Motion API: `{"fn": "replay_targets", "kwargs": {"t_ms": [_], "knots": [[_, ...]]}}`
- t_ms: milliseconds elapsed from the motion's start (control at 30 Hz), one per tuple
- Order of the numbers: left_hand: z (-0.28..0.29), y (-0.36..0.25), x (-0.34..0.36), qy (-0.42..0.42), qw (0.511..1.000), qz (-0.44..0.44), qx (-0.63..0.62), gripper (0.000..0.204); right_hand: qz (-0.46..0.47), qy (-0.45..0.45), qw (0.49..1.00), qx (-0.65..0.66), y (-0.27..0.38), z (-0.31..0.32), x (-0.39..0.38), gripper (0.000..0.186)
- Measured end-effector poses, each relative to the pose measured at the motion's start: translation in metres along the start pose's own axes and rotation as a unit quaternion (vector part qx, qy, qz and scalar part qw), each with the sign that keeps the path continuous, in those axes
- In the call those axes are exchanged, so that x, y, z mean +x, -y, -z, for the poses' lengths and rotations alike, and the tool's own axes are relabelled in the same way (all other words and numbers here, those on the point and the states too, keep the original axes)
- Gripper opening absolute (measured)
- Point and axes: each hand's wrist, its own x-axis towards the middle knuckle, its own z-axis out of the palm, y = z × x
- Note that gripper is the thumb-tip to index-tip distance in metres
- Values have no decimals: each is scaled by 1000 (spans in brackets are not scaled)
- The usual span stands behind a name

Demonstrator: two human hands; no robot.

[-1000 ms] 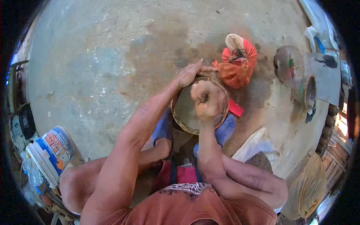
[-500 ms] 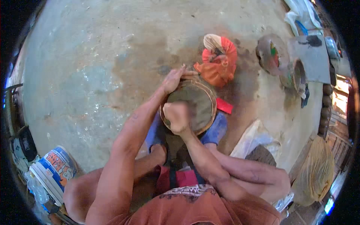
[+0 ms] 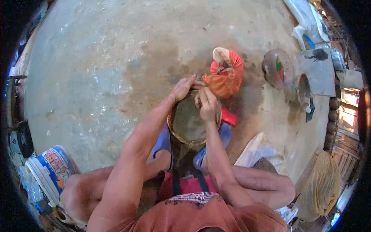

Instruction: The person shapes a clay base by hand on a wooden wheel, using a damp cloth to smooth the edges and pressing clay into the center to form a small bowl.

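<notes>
Between my feet stands a round vessel (image 3: 189, 123) with a brown rim and a grey-brown inside, which looks like clay. My left hand (image 3: 183, 89) lies along its far left rim with fingers stretched out to the right and thumb raised. Close beside those fingertips, my right hand (image 3: 208, 103) is closed at the far right rim, its fingers curled. Whatever it may hold is hidden. Just beyond both hands lies an orange-red cloth bundle (image 3: 225, 75) with a pale end. A small red piece (image 3: 229, 117) rests right of the vessel.
Two more round vessels, one clay-coloured (image 3: 273, 69) and one with its mouth sideways (image 3: 302, 89), stand at the right by a grey board (image 3: 315, 72). A white sack (image 3: 258, 151) lies right of my foot. At the left stands a white-and-blue bucket (image 3: 49, 170).
My right hand has moved from the near left inside of the vessel to its far right rim, beside my left hand. The left hand stays at the far rim.
</notes>
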Motion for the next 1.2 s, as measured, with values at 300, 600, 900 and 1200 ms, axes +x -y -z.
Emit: {"fn": "replay_targets", "kwargs": {"t_ms": [300,600,900,1200], "knots": [[-12,-26,5,7,1000,13,23,69,-52,149,759,-632,28,38,47,106],[-10,-6,5,-11,990,-68,121,59,-63,117,750,-648,-6,34,54,36],[-15,-14,20,-52,986,-42,153,57,-167,96,727,-659,21,26,62,82],[-9,0,14,-58,986,-41,152,52,-198,-7,782,-591,18,30,14,63]]}}
